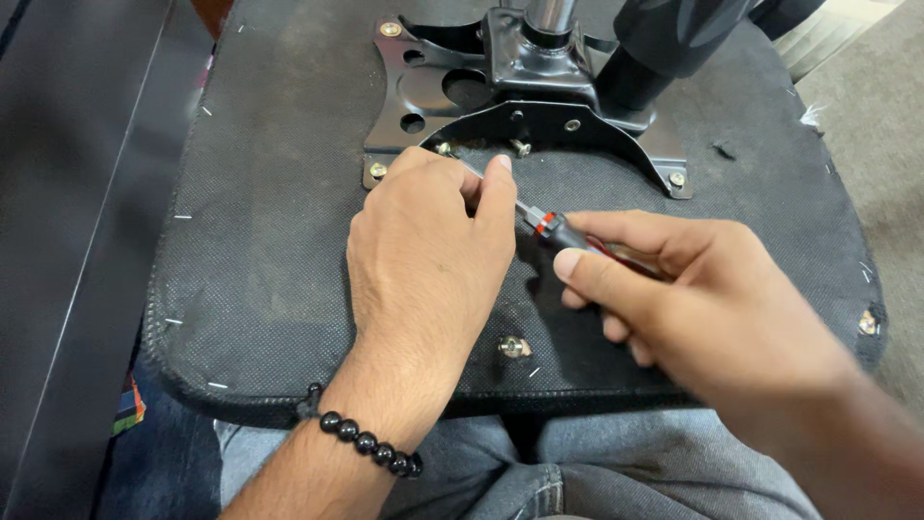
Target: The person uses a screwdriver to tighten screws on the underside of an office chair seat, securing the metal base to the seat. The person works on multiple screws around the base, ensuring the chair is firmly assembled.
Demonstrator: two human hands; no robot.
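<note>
An upturned chair seat (260, 250) covered in black fabric rests on my lap. A black metal mounting plate (539, 120) with a chrome column is bolted to it. My right hand (693, 299) grips the red and black handle of a screwdriver (551, 227). Its shaft points up-left toward a bolt (444, 149) at the plate's lower edge. My left hand (428, 250) lies flat on the fabric and pinches the shaft near its tip, hiding most of it. A beaded black bracelet circles my left wrist.
Brass-coloured bolts sit at the plate's corners (390, 30) (678, 179), with another bolt (513, 347) near the seat's front edge. A black chair-base arm (664, 39) reaches over the top right. A dark surface lies left, beige carpet right.
</note>
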